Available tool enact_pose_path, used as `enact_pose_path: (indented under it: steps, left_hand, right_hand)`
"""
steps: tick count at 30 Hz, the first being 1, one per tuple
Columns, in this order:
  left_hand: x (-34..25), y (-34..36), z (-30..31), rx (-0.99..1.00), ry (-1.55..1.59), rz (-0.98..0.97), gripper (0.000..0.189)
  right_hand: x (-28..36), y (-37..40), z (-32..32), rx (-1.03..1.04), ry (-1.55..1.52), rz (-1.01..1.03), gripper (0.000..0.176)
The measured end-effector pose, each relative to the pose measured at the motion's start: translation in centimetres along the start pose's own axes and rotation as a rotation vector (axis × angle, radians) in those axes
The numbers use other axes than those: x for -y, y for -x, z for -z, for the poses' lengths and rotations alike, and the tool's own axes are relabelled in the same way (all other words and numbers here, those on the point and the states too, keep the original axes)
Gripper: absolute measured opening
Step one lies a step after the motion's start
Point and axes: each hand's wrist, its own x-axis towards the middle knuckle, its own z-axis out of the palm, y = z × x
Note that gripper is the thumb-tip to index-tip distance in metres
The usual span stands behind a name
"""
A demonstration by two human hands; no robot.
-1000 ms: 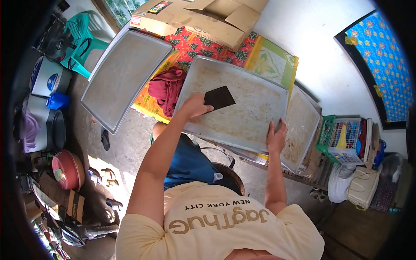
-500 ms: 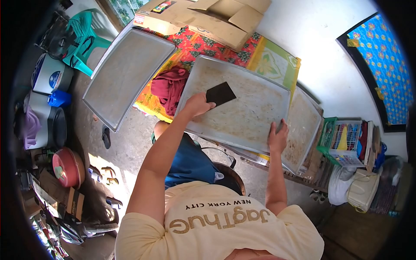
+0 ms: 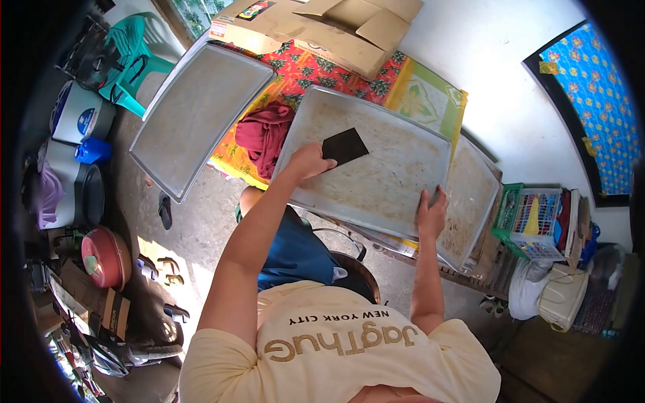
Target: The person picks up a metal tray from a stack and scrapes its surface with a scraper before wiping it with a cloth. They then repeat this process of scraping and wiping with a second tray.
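Note:
A large grey metal baking tray [image 3: 396, 144] with brownish stains lies tilted on the table. My left hand [image 3: 309, 161] grips a dark, flat, rectangular plate [image 3: 346, 146] by its near end, thumb on top, and holds it against or just over the tray's surface; contact is hard to tell. At the tray's right near corner, my right hand [image 3: 431, 211] has its fingers closed around the rim. Under that corner a second stained tray [image 3: 470, 195] sticks out to the right. A bunched maroon cloth [image 3: 265, 134] rests just left of the tray.
Another grey tray [image 3: 201, 114] stands out past the table's left side. Behind are a cardboard box [image 3: 322, 33] and the red patterned tablecloth [image 3: 295, 67]. Plastic baskets [image 3: 534, 215] sit at right. A round-seated stool [image 3: 356, 272] is by my legs; slippers [image 3: 164, 209] lie on the floor.
The dark plate in my left hand has shifted very slightly to the right over the tray. My right hand stays on the rim.

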Motion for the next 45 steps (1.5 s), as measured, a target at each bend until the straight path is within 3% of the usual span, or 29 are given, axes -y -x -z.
enact_pose_path:
  steps: [10,13,16,22,28,31,34,40,45]
  left_hand:
    - [0.8,-0.6,-0.6,0.0,0.04,-0.043,0.033]
    - [-0.2,-0.1,0.0,-0.003,0.003,0.054,0.033]
    - [-0.1,-0.1,-0.1,-0.008,-0.038,-0.045,0.031]
    - [2.0,-2.5,-1.4,-0.001,0.146,-0.002,0.036]
    - [0.8,-2.0,-0.7,0.023,0.067,-0.081,0.038]
    - [1.0,-2.7,-1.1,-0.022,0.134,0.017,0.041]
    - [1.3,-2.8,-1.4,0.02,0.011,-0.071,0.043]
    - [0.7,-2.7,-1.4,0.033,-0.001,-0.015,0.033]
    - [0.7,-2.3,-1.2,-0.012,0.016,0.005,0.039]
  right_hand:
    - [-0.2,0.0,-0.1,-0.004,0.0,0.003,0.055]
    - [-0.2,0.0,-0.2,0.001,0.008,-0.002,0.055]
    - [-0.2,0.0,-0.1,0.0,0.016,-0.004,0.055]
    - [-0.1,0.0,0.0,0.001,0.006,-0.005,0.054]
    - [0.0,0.0,-0.1,-0.003,0.006,-0.006,0.054]
    - [0.0,0.0,-0.1,-0.005,0.003,-0.002,0.054]
    - [0.1,0.0,0.0,-0.008,0.01,-0.004,0.054]
    - [0.0,0.0,0.0,-0.004,0.005,-0.006,0.054]
    - [0.2,0.0,0.0,-0.009,0.004,-0.006,0.054]
